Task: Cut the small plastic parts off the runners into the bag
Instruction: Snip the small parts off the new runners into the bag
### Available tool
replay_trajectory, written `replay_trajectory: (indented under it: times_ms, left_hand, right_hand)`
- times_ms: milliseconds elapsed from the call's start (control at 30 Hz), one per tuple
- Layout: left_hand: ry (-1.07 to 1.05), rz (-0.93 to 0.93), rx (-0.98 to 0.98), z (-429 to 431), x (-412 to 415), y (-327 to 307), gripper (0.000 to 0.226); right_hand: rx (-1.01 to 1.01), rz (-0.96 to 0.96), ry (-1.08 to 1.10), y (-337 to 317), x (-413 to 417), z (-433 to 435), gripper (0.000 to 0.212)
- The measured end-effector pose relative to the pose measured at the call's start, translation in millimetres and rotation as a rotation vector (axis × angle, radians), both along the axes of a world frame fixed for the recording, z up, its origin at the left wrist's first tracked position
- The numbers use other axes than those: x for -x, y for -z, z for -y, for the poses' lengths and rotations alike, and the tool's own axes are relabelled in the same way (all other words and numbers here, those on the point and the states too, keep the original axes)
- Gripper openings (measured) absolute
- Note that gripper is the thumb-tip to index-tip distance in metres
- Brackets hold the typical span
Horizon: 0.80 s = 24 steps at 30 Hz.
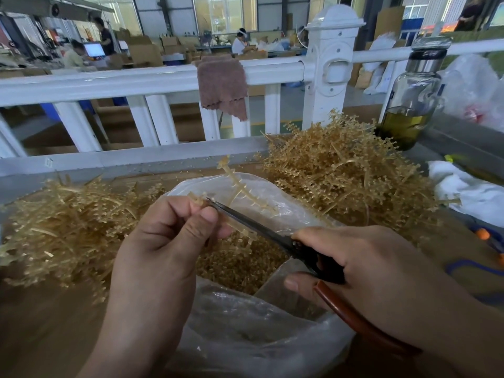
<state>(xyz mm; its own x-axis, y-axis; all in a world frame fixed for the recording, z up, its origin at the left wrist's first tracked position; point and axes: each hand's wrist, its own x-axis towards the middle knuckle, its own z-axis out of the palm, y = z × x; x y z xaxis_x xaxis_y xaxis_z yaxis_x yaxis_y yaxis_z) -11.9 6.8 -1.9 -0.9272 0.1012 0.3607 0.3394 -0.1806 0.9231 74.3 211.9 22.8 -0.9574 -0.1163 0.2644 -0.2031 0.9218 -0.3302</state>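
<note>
Amber cut parts (240, 266) lie in bag (245, 336); we judge midway: left hand (163, 241) pinches runner (237, 186), right hand (376, 257) grips scissors (253, 225), uncut heap (341, 173) right of bag.

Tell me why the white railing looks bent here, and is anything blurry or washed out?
In the head view, the wide-angle lens bows the white railing and stretches the bottle near the right edge; the far windows glare pale while the foreground is dim; the left hand, right hand and scissors look fairly sharp, the workers behind soft; the bag shows only faint sheen.
</note>
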Motion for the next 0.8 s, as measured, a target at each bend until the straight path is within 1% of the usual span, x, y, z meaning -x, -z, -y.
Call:
replay_trajectory:
  times_ms: [67,167,267,433,600,700,800]
  left_hand:
    - [-0.002,-0.005,0.004,-0.6,-0.1,0.6,0.01]
    - [-0.003,-0.005,0.012,-2.2,-1.8,0.5,0.01]
    - [0.006,0.006,-0.015,-4.1,-3.3,-0.4,0.01]
    - [0.051,0.055,-0.059,-4.1,-2.0,1.4,0.008]
    - [0.092,0.107,-0.095,-3.8,-0.9,2.3,0.008]
    - [0.082,0.12,-0.074,-4.7,-1.1,3.7,0.012]
    - [0.069,0.145,-0.057,-5.7,-1.5,4.7,0.012]
  right_hand:
    - [-0.007,-0.011,-0.005,0.4,0.7,-0.8,0.047]
    - [-0.008,-0.021,-0.021,1.1,0.4,-1.7,0.05]
    - [-0.006,-0.031,-0.025,0.6,0.0,-1.5,0.047]
    - [0.002,-0.036,-0.029,-1.6,-1.2,0.6,0.033]
    - [-0.014,-0.011,-0.006,-1.7,-1.4,3.3,0.036]
    - [-0.026,0.006,0.003,-3.2,-1.1,4.4,0.038]
    - [-0.032,0.041,0.004,-5.2,-0.2,5.6,0.034]
